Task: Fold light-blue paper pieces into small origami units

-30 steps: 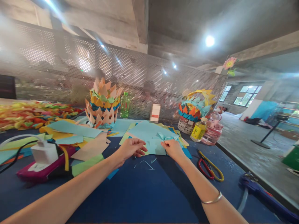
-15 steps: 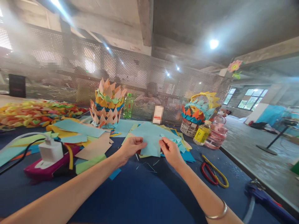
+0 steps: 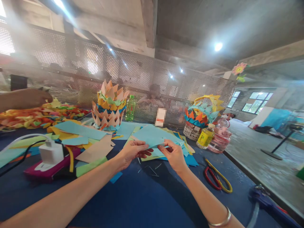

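Left hand: (image 3: 131, 151) pinching the near left edge of a light blue paper sheet (image 3: 149, 134), fingers closed narrow on it.
Right hand: (image 3: 174, 155) fingers nipped onto the same sheet's right edge, a bangle (image 3: 219, 220) on that wrist.
Sheet: lifted just off the dark blue worktop (image 3: 147, 196), held nearly flat between both hands, above the loose paper pile (image 3: 187, 158).
Nearby right: red and yellow scissors (image 3: 217, 179) lying close beside the right forearm; a yellow-label bottle (image 3: 205, 136) and a pink jug (image 3: 219, 139) beyond.
Nearby left: white charger (image 3: 51, 152) on a pink case, coloured sheets (image 3: 80, 129) spread around, a stacked paper crown basket (image 3: 109, 107) behind.
Far left: another person's hand (image 3: 30, 97) over a heap of coloured scraps.
Risk: thin paper in two light pinches could buckle or tear if the hands pull unevenly.
Risk again: a stray elbow sweep could knock the scissors or drag the sheets underneath.
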A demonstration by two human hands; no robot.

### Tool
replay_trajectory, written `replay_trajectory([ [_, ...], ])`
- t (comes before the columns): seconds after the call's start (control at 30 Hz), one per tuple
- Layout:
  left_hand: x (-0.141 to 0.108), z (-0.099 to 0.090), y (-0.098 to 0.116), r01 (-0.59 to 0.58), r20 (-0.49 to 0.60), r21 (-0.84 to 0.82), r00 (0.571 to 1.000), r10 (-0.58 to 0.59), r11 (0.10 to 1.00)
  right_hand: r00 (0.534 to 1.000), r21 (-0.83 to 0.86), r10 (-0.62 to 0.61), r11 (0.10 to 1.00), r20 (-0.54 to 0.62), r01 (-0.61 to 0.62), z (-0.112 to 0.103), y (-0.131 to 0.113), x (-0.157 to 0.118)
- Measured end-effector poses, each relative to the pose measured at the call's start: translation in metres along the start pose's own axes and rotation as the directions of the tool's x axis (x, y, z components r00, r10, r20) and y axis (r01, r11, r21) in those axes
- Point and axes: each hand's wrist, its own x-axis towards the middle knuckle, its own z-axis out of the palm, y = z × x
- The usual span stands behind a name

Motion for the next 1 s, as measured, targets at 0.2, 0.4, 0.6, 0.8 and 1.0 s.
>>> replay_trajectory([
  [0.2, 0.0, 0.001, 0.001, -0.015, 0.028, -0.018, 0.999, 0.015, 1.0, 0.998, 0.128, 0.055, 0.99, 0.015, -0.057, 0.0, -0.008, 0.001],
  [0.4, 0.0, 0.003, -0.001, -0.151, 0.09, -0.135, 0.982, 0.164, 0.979, 0.995, 0.173, 0.097, 0.981, -0.028, -0.091, 0.001, -0.007, 0.0],
  [0.6, 0.001, 0.005, -0.005, -0.081, 0.095, -0.061, 0.992, 0.086, 0.995, 0.996, 0.179, 0.089, 0.98, -0.025, -0.083, 0.006, -0.01, -0.003],
  [0.8, 0.001, 0.001, -0.003, 0.127, 0.174, -0.08, 0.978, -0.112, 0.989, 0.998, 0.215, 0.063, 0.975, -0.02, -0.057, 0.01, -0.014, -0.006],
  [1.0, 0.004, 0.001, -0.007, -0.041, 0.03, -0.011, 0.999, 0.042, 0.999, 0.994, 0.207, 0.095, 0.975, -0.048, -0.083, 0.011, -0.01, -0.006],
])
